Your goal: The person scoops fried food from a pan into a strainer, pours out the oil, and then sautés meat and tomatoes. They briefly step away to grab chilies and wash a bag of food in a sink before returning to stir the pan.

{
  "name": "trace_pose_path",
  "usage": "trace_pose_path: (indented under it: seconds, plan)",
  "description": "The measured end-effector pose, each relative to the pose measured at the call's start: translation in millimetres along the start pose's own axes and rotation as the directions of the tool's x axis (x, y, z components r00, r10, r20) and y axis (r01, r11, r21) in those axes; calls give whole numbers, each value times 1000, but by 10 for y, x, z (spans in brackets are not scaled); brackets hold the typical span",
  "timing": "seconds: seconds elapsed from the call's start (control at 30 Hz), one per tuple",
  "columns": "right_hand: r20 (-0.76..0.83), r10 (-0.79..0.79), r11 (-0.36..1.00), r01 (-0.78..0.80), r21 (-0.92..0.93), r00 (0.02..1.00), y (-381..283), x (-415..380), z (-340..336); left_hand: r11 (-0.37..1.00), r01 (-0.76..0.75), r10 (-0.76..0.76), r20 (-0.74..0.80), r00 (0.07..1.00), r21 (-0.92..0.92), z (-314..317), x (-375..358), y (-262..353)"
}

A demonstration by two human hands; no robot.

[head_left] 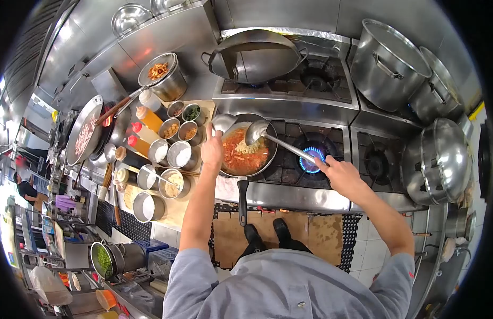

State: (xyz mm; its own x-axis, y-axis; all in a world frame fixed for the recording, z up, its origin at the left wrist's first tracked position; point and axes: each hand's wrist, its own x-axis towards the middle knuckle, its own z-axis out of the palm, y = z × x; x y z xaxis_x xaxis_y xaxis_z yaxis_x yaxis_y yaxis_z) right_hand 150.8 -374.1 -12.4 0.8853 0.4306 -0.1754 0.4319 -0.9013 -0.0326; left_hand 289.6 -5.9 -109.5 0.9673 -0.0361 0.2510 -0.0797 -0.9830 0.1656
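Note:
My left hand (212,150) is closed at the pan's left edge, against a small shallow metal bowl (225,122); its grip is partly hidden. My right hand (340,174) is wrapped round the long handle of a metal ladle (255,132). The ladle's head is over the frying pan (242,183). Inside the pan lies a chunky red-orange sauce (245,159), with a pale yellow minced heap (251,145) by the ladle. The pan's black handle points toward my body, and neither hand touches it.
Blue flame burns on the bare burner (312,152) right of the pan. Metal ingredient cups (182,154) and squeeze bottles (148,118) crowd the left board. A large wok (254,56) sits behind; tall pots (387,64) stand at the back right. A person (27,189) is far left.

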Motion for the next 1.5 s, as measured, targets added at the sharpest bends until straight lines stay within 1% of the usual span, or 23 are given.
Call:
trace_pose_path:
  seconds: [0.13, 0.27, 0.4, 0.53, 0.6, 0.67, 0.7, 0.73, 0.77, 0.8, 0.87, 0.93, 1.0, 1.03, 1.07, 1.13, 1.2, 1.3, 1.33, 1.37, 1.4, 1.47, 1.5]
  plan:
    - [-31, -15, 1000, 14, -22, 999, 21, -1, -101, 982, -174, 164, 130, 978, 78, 162, -65, 55]
    - [-5, -19, 1000, 19, -1, 1000, 33, -74, -122, 1000, 4, -4, 35, 999, -2, -133, -20, 68]
    - [-43, -40, 999, 40, 15, 998, 23, -62, -114, 976, -200, 191, 106, 976, 83, -59, -90, 145]
    - [-78, -28, 999, 32, 43, 997, 80, -99, -62, 999, 44, -45, -72, 996, -25, -262, -20, 93]
    - [-79, -44, 999, 45, 17, 996, 85, -93, -57, 980, -185, 175, 126, 977, 76, -50, -157, 136]
    - [-49, -21, 998, 24, 58, 999, 139, -98, -29, 987, -155, 150, 88, 985, 50, -84, -197, 53]
    - [-7, 7, 995, -6, 100, 1000, 163, -123, 6, 991, -39, 28, -94, 995, -125, -117, -251, -24]
    - [-11, -14, 996, 15, 90, 1000, 175, -140, 56, 948, 49, -133, -254, 958, -314, -152, -320, -113]
    - [-47, 13, 983, -4, 184, 999, 178, -135, 133, 880, 120, -269, -274, 923, -460, -199, -405, -212]
    - [-74, 32, 960, -10, 280, 997, 170, -111, 237, 712, 376, -452, 23, 892, -593, -276, -479, -348]
    - [-55, 21, 923, 2, 384, 998, 142, 47, 518, 322, 385, -562, 153, 813, -865, -448, -790, -425]
    - [-114, 106, 851, -31, 523, 988, 40, 221, 747, 25, 280, -597, 210, 774, -960, -748, -1161, -387]
    - [-293, 37, 823, 137, 551, 955, -52, 394, 1054, -54, 336, -660, 286, 694, -940, -897, -1583, -602]
    - [-167, 56, 797, 57, 601, 984, -174, 403, 1034, -109, 294, -695, 284, 660, -950, -1049, -1837, -639]
    - [-200, 32, 803, 94, 589, 979, -274, 373, 1074, -153, 233, -742, 268, 615, -960, -1182, -2123, -719]
    - [-94, -37, 820, 84, 567, 995, -414, 285, 988, -202, 152, -829, 252, 500, -967, -1317, -2791, -1016]
    - [21, -30, 771, 9, 637, 999, -541, 149, 865, -185, 74, -931, 199, 306, -980, -1590, -3469, -1249]
    - [-224, -146, 679, 263, 686, 963, -320, 57, 1292, -38, -85, -999, 35, 33, -996, -1764, -4668, -1776]
    - [78, -3, 864, -36, 503, 997, -1056, -257, 312, 9, -128, -997, 0, -72, -992, -1841, -5047, -1965]
    - [132, 66, 756, -136, 640, 989, -1320, -392, 82, 40, -111, -982, -18, -187, -993, -1935, -5411, -2134]
    - [149, 59, 667, -150, 729, 987, -1402, -467, 41, 60, -90, -956, -32, -292, -994, -2010, -5764, -2351]
    - [224, 116, 751, -233, 618, 968, -1657, -512, -122, 142, -252, -948, -59, -312, -957, -2031, -6483, -2854]
    - [139, 52, 787, -126, 604, 989, -1586, -492, 42, 176, -338, -929, -42, -368, -925, -1997, -6832, -3123]
